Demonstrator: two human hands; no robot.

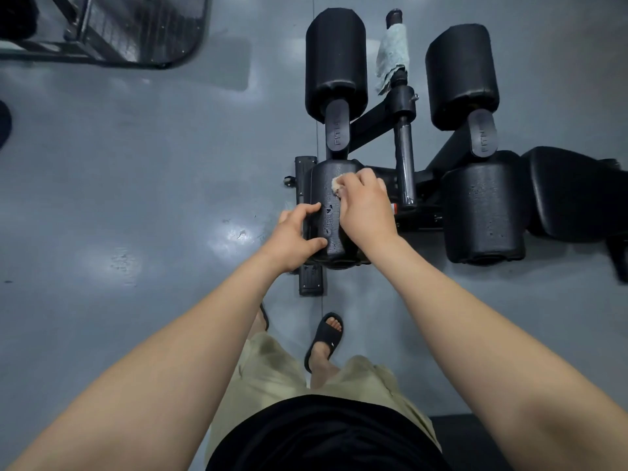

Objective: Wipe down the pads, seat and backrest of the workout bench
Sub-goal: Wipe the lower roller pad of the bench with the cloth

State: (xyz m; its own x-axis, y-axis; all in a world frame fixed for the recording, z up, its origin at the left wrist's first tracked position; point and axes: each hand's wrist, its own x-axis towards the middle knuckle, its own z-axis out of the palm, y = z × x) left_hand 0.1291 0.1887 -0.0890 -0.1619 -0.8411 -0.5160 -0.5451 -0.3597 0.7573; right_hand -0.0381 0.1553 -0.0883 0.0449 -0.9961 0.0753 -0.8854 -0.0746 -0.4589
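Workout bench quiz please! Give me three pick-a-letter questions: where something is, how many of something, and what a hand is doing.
1. Where is the green cloth? A) floor B) seat C) draped over the bar
2. How many roller pads show? A) two B) four C) six
3. What is the right hand doing? A) pressing a small wad on the near left pad B) hanging idle C) waving
Answers: C, it hangs from the bar; B, two far, two near; A, its fingers hold the wad against the pad.
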